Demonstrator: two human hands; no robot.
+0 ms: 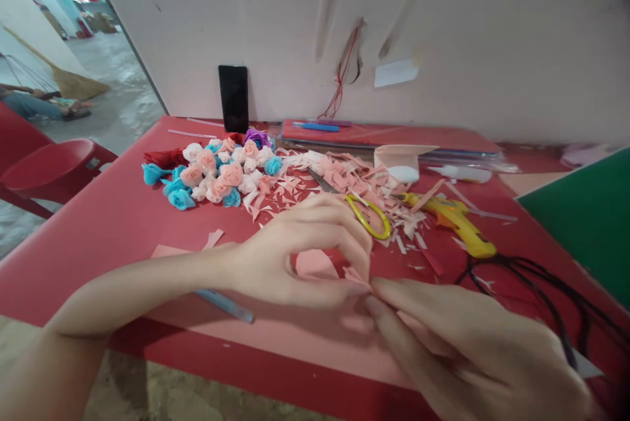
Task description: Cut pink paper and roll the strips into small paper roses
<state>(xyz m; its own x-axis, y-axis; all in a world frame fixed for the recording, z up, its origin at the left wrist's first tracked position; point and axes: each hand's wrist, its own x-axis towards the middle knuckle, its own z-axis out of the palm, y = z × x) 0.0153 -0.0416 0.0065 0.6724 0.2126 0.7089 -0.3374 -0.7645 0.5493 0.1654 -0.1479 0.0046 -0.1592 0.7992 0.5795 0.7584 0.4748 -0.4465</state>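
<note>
My left hand [295, 254] hovers over the red table [113, 224], fingers curled and pinched on a small pink paper piece [315, 265]. My right hand [472, 349] meets it from the lower right, thumb and forefinger pressed on the same paper's edge near the left fingertips. A larger pink sheet [295, 332] lies beneath both hands. A blue pen [226, 306] lies under my left wrist.
Several pink, white, blue and purple paper roses [216, 172] are heaped at the back left beside pink scraps [339, 178]. Yellow-handled scissors [367, 214], a yellow glue gun [460, 224] with black cord, a black phone [233, 98] against the wall, a green sheet [585, 224], a red chair [49, 168].
</note>
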